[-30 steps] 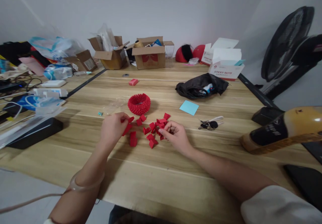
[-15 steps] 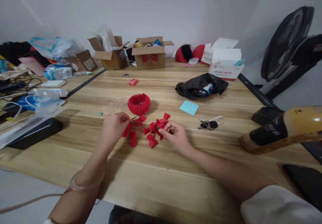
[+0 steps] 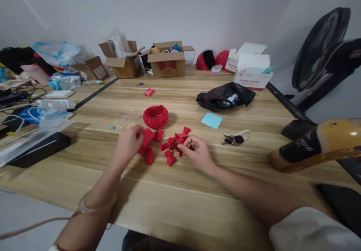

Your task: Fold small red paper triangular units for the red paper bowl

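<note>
My left hand is closed in a pinch on a flat red paper piece, held tilted above other red pieces. My right hand is at the right side of a loose pile of small folded red paper pieces. Its thumb and forefinger are together at the pile; what sits between them, if anything, is hidden. Just beyond my left hand stands a round red bowl built of many folded paper pieces, open at the top. A folded red piece lies below the held paper.
A blue sticky note, keys and a black bag lie to the right. A bottle stands at far right near a fan. Cardboard boxes line the back. A red block lies beyond the bowl.
The paper in my left hand has turned from a thin edge-on view to showing its broad red face. My right hand has stayed at the pile.
</note>
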Available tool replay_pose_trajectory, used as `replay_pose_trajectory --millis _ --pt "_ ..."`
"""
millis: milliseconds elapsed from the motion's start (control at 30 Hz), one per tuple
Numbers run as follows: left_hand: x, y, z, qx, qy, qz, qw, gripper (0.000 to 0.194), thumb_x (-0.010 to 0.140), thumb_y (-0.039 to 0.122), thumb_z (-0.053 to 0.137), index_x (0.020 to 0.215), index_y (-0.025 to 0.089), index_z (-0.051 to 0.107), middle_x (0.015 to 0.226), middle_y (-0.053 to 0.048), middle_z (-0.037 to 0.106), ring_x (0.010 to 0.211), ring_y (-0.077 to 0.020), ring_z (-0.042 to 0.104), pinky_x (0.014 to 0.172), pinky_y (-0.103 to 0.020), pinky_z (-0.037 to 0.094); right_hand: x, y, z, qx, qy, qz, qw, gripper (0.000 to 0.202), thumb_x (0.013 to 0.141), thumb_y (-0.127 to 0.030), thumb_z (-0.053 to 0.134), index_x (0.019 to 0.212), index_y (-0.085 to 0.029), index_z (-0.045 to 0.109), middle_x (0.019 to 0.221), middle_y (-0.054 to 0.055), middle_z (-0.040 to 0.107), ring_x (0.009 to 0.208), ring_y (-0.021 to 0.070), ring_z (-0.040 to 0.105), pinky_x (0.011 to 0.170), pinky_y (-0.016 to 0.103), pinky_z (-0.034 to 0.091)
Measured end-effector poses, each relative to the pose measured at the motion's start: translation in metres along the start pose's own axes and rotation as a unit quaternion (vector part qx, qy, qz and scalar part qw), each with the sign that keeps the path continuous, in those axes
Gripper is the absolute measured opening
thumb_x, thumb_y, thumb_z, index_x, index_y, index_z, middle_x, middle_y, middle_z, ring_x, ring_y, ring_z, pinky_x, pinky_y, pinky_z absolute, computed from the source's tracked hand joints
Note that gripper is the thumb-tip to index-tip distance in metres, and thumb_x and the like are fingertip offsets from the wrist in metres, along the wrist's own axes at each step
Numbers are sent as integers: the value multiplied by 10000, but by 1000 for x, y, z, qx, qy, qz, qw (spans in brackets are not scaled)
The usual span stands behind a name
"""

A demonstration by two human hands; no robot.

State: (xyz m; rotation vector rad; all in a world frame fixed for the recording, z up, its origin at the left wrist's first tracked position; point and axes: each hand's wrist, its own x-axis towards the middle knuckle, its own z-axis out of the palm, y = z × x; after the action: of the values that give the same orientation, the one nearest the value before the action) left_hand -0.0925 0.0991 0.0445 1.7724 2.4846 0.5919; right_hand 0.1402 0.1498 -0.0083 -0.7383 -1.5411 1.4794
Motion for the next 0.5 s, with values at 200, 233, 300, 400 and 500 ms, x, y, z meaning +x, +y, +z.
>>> replay_pose_trajectory --millis 200,233,300,400,500 --pt "2 -2 2 40 6 1 999 323 756 104 444 898 150 730 905 -99 757 855 -244 696 784 -296 489 0 1 0 5 -2 -1 1000 258 750 -322 691 631 -185 508 528 -40 520 472 87 454 479 218 316" --pt "2 -1 1 44 5 -1 999 327 751 95 445 890 151 736 904 -97 759 865 -244 698 797 -293 492 0 1 0 6 -2 -1 1000 258 750 -321 691 632 -185 508 530 -40 520 473 87 454 479 218 316" --pt "2 2 0 49 2 -4 999 340 748 85 442 883 154 747 908 -93 762 884 -247 701 820 -293 497 0 1 0 7 -1 -3 1000 256 754 -316 690 633 -185 507 533 -42 518 472 85 450 478 217 313" --pt "2 3 -1 51 8 -5 999 365 764 86 429 916 149 755 955 -102 759 932 -256 698 870 -309 495 0 1 0 8 -2 -4 1000 251 758 -303 688 633 -185 505 535 -44 517 471 83 448 475 216 310" --pt "2 2 -2 51 26 -2 998 369 781 107 429 950 148 755 1006 -110 750 976 -269 688 900 -328 490 0 0 0 4 -2 -5 1000 252 762 -296 686 629 -187 502 531 -46 515 468 83 447 473 218 312"
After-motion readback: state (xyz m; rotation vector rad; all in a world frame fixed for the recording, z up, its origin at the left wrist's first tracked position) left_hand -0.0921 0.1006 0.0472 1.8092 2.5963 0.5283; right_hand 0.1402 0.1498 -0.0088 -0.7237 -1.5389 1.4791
